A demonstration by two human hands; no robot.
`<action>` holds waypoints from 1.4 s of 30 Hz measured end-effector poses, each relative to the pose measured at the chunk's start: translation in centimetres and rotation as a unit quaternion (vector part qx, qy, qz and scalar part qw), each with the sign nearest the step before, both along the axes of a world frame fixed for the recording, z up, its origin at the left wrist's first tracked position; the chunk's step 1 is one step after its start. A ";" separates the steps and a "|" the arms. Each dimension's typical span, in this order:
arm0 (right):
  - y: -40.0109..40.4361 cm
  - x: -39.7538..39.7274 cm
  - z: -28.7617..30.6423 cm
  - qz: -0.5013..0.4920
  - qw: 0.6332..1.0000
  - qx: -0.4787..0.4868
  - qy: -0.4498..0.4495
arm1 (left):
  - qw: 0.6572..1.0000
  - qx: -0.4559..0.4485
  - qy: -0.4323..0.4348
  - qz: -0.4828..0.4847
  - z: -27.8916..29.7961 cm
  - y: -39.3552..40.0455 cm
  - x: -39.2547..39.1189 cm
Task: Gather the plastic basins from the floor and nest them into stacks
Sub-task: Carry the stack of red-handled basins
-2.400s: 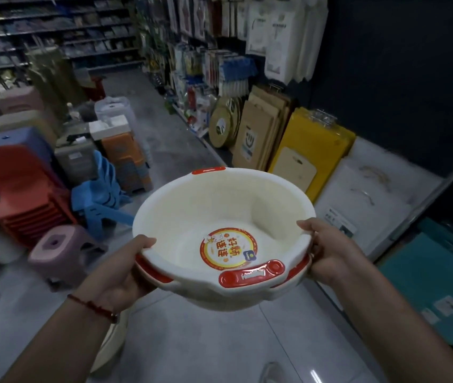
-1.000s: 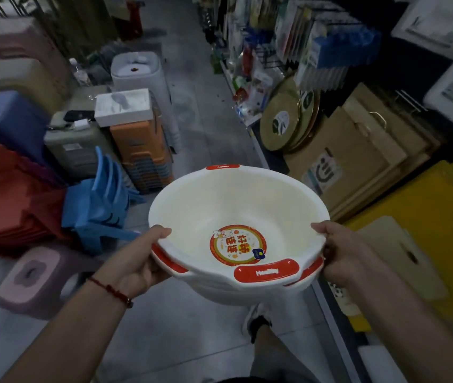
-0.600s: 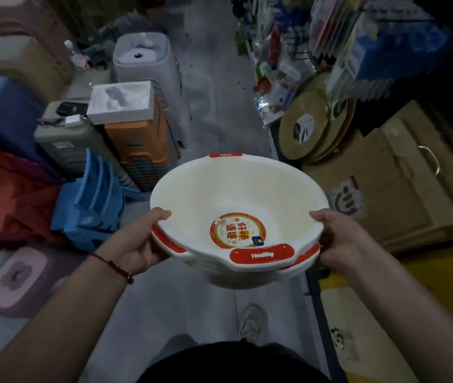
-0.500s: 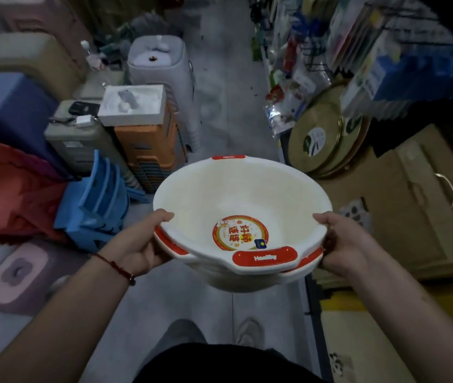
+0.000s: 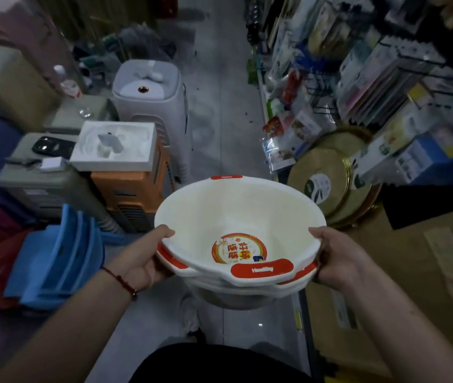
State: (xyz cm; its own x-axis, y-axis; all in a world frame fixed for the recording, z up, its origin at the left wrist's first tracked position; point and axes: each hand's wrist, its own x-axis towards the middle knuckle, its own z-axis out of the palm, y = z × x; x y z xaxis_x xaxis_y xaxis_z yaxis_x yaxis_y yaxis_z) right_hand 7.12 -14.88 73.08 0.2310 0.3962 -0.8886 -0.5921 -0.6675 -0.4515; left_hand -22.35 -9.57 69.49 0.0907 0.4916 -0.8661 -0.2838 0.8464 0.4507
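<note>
Left hand point(image 5: 148, 261) clamped on the left rim, thumb hooked over the edge; right hand point(image 5: 338, 261) gripping the right rim likewise. Between them, held at waist height above the grey tiled floor point(image 5: 220, 128): a nested stack of round cream plastic basins with red grip tabs point(image 5: 236, 217), probably two or three, lower ones mostly hidden. Round red-and-yellow sticker point(image 5: 238, 248) inside the bottom. Stacked blue plastic stools point(image 5: 54, 258) off to the left.

Nested basins point(image 5: 236, 217) sit between both hands over the aisle floor point(image 5: 220, 128), stacked stools point(image 5: 54, 258) off to the left, boards point(image 5: 327, 178) leaning along the right.
</note>
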 end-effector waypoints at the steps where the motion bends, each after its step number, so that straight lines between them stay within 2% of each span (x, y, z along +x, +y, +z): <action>1: 1.6 0.1 0.0 -0.006 1.000 0.004 0.002 | 1.000 0.004 0.005 -0.005 0.1 2.2 0.2; 11: 15.7 2.0 -1.4 -0.060 0.998 0.013 0.034 | 0.999 0.029 0.033 -0.028 0.6 18.9 1.5; 19: 28.9 8.9 -4.6 -0.061 0.995 0.011 0.079 | 0.997 0.014 0.058 -0.057 0.7 31.2 8.6; 29: 48.1 18.9 -4.7 0.017 0.999 0.027 0.019 | 0.999 0.017 0.038 0.006 1.0 45.4 18.1; 36: 58.5 21.3 -3.8 0.110 0.993 0.029 0.029 | 0.997 0.046 0.063 0.021 0.5 53.7 17.9; 42: 69.0 22.4 -2.4 0.189 0.981 0.044 0.016 | 0.999 0.023 0.034 0.014 -1.4 62.9 17.8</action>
State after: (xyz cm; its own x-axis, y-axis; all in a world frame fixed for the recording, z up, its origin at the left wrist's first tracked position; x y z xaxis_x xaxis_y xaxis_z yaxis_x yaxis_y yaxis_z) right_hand 29.55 54.11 70.68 0.0249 0.5233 -0.8518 -0.3241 -0.8018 -0.5021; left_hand -4.57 53.33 68.08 0.0186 0.5330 -0.8459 -0.2739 0.8164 0.5084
